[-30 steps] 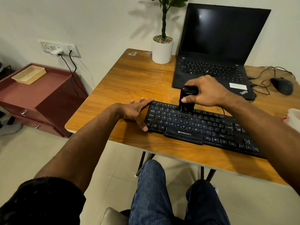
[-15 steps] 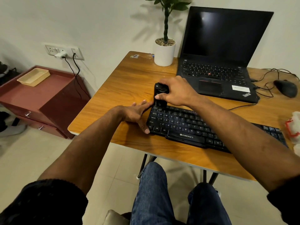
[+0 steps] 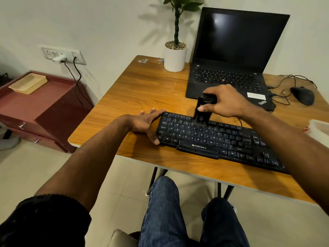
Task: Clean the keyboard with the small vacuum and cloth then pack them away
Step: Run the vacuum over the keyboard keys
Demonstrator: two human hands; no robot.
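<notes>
Nearest are two knees in blue denim below the rounded near edge of a wood-grain table. On it lies a flat black keyboard with pale lettering, its right end cut off behind the right forearm. The left hand rests flat on the table, fingers straight along the keyboard's left edge and thumb touching its near left corner. The right hand wraps fingers and thumb round a small black vacuum, upright and blocky, its blurred nozzle down on the upper key rows left of centre. Farther off stand an open black laptop with a dark screen, a smooth white cylindrical plant pot topped with gravel, and at far right a dark mouse among loose cables. A pale object is cut off at the right edge.
</notes>
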